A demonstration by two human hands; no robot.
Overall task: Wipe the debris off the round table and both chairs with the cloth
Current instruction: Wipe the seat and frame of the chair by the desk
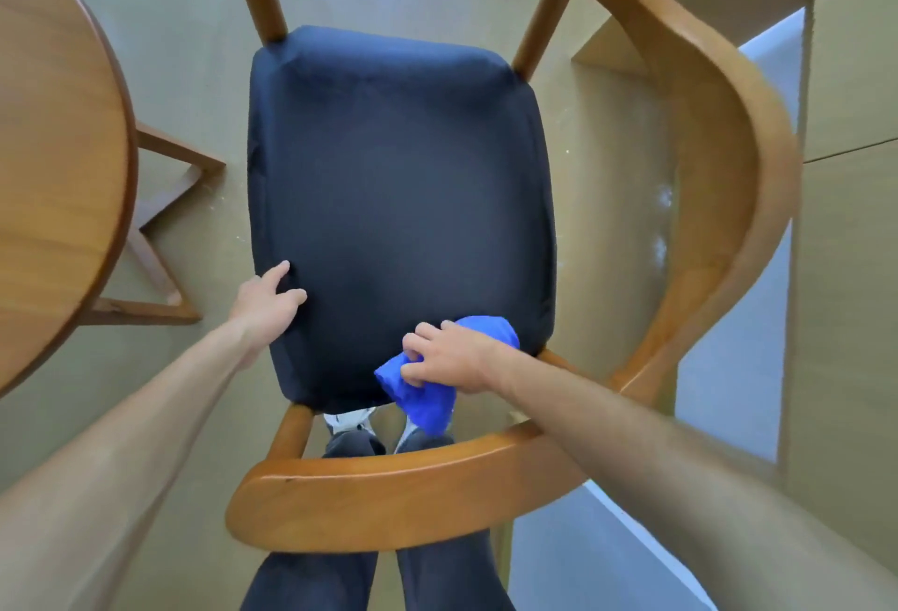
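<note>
Blue cloth, bunched, sits at the near right corner of the dark seat cushion, part of it hanging off the rear edge. Right hand has fingers closed on it from above, pressing it to the fabric; likely the end of a stroke carrying debris off that edge. Left hand lies spread and empty on the near left edge of the cushion, probably bracing the chair. Curved wooden backrest runs just below both forearms and wraps up the right side, limiting sweeps there. Cushion looks clear of visible debris ahead. Round table stands left, apart from the chair; pale specks on the floor at right.
</note>
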